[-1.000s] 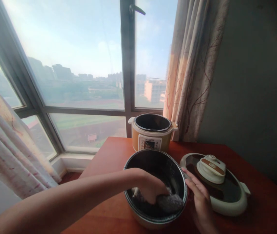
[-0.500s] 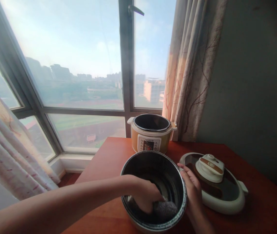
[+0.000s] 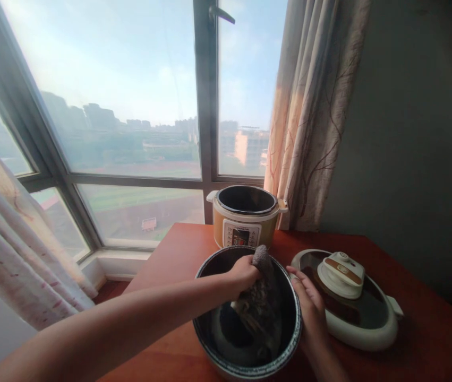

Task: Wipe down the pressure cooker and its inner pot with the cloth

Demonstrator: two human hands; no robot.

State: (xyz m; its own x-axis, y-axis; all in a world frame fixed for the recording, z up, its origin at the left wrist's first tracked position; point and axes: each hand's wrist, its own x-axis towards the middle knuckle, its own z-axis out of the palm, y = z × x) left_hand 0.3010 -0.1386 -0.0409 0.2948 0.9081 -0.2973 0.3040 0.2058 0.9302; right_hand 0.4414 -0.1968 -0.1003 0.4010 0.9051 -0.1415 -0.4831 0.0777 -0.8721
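Note:
A dark inner pot (image 3: 289, 339) stands on the red-brown table (image 3: 178, 254) right in front of me. My left hand (image 3: 242, 273) is shut on a grey cloth (image 3: 261, 297), which hangs from near the pot's far rim down into it. Against the pot's right rim rests my right hand (image 3: 309, 313), fingers spread along the outside. Behind the pot is the yellow cooker body (image 3: 245, 220), lidless and with nothing in it.
The cooker's white and dark lid (image 3: 349, 297) lies flat on the table to the right of the pot. A large window (image 3: 130, 106) is behind, with curtains at left (image 3: 18, 244) and right (image 3: 309, 106). A dark wall (image 3: 409, 132) borders the table's right side.
My left hand rose from the pot's bottom to its far rim, pulling the cloth up with it. My right hand stayed on the rim.

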